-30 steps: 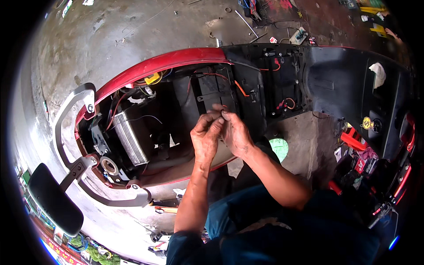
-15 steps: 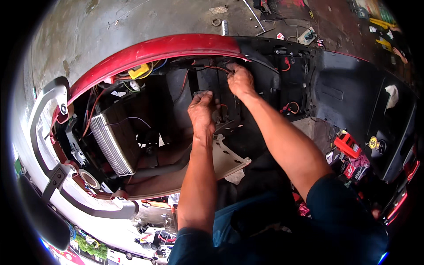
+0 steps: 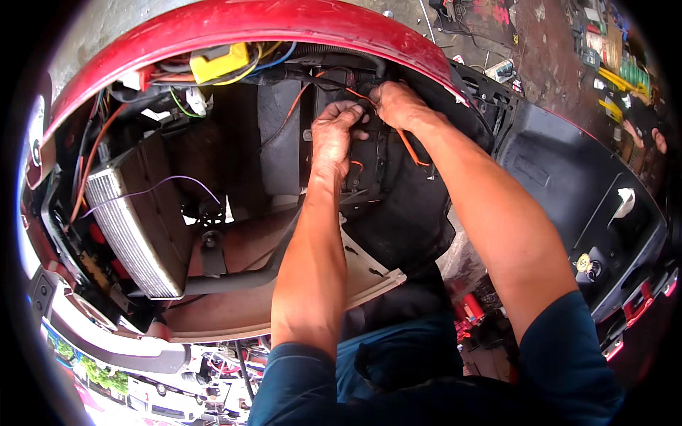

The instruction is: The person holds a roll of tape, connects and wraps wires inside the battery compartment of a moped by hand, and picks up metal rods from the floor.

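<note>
My two hands are inside the open front of a red scooter-like vehicle body, under its red panel (image 3: pixel 284 23). My right hand (image 3: pixel 401 106) is closed round an orange wire (image 3: pixel 411 149), whose end hangs below the fingers. Just beside it, on the left, is my left hand (image 3: pixel 334 138), its thumb and forefinger pinched together near the wire; whatever they hold is too small to make out. Another orange-brown wire (image 3: pixel 290 110) runs down the dark inner wall left of this hand. Behind both hands lie black cables and a dark panel, partly hidden by the fingers.
A finned metal radiator (image 3: pixel 135 220) stands at the left of the cavity, with a thin purple wire (image 3: pixel 153 188) across it. A yellow connector (image 3: pixel 219 64) sits under the red rim. To the right extends a black body panel (image 3: pixel 561 163); tools lie on the floor beyond.
My view has come closer to the cavity. My left hand has moved up toward my right hand, and an orange wire end now shows below my right hand.
</note>
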`<state>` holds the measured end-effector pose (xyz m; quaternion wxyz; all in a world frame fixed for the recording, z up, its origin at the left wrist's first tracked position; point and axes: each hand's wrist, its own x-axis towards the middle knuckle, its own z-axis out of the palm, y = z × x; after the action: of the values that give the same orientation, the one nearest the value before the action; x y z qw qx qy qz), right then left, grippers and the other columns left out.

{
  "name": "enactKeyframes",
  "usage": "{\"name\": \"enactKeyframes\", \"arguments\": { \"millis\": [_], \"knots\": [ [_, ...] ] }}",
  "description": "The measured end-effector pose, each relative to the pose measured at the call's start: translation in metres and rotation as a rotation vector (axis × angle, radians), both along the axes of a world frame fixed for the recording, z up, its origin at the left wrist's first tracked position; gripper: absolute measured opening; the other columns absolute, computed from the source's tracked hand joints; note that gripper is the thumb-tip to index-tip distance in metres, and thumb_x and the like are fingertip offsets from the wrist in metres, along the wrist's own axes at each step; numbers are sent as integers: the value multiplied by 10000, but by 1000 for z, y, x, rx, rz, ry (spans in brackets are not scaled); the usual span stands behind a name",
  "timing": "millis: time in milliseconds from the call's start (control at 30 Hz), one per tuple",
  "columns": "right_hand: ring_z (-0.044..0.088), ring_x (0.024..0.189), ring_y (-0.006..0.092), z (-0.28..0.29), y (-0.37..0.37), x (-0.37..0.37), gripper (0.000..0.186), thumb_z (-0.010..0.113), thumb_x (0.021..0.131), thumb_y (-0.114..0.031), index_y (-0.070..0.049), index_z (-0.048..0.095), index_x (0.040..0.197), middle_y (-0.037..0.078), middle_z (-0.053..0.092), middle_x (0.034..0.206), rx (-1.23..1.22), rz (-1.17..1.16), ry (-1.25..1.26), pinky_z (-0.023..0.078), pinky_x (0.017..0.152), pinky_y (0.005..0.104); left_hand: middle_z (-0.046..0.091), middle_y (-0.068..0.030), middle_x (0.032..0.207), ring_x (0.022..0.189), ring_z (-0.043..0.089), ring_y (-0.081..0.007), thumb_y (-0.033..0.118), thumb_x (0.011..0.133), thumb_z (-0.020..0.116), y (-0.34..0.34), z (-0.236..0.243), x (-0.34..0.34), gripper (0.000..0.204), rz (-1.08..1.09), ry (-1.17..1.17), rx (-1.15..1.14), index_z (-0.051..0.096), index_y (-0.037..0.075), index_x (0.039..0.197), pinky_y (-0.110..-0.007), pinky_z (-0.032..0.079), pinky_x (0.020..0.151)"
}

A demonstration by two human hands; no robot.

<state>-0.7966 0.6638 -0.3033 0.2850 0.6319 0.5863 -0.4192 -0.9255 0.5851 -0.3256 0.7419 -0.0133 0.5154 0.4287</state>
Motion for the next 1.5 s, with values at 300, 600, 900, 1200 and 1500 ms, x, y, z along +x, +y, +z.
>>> {"name": "enactKeyframes", "arguments": {
  "millis": [300, 600, 900, 1200, 1500],
  "knots": [
    [632, 903, 328, 13, 0, 8, 235, 532, 788, 2, -14, 649, 991, 211, 647, 899, 45, 93, 71, 479, 778, 374, 642, -76, 827, 712, 621, -142, 47, 826, 590, -2, 6, 4, 82, 94, -99, -10, 617, 2, 889, -240, 483, 482],
    [615, 970, 339, 8, 0, 13, 187, 565, 766, -56, -27, 660, 925, 201, 646, 989, 80, 189, 47, 488, 826, 404, 656, -82, 859, 711, 615, -138, 25, 799, 581, 2, 6, 18, 60, 147, -89, -1, 619, 5, 841, -231, 459, 460],
    [619, 928, 350, 1, -19, 8, 222, 542, 824, -52, -55, 656, 1014, 202, 649, 944, 138, -356, 147, 479, 809, 390, 667, -122, 952, 740, 610, -159, -6, 765, 558, -2, -3, 27, 49, 354, -177, -40, 603, 14, 770, -262, 502, 500],
    [637, 924, 323, -12, -12, 10, 187, 590, 808, -115, -47, 680, 957, 177, 667, 948, 186, -152, -9, 487, 829, 365, 673, -98, 947, 744, 596, -128, -8, 756, 569, 0, -1, 36, 67, 215, 77, -50, 625, 21, 735, -256, 473, 589],
    [618, 973, 321, -14, -17, 11, 160, 630, 753, -102, -53, 672, 900, 155, 660, 976, 234, -177, -18, 497, 835, 368, 672, -63, 891, 762, 569, -104, -43, 735, 581, -5, 1, 38, 98, 148, 159, 5, 657, -9, 787, -239, 457, 722]
  ]
}}
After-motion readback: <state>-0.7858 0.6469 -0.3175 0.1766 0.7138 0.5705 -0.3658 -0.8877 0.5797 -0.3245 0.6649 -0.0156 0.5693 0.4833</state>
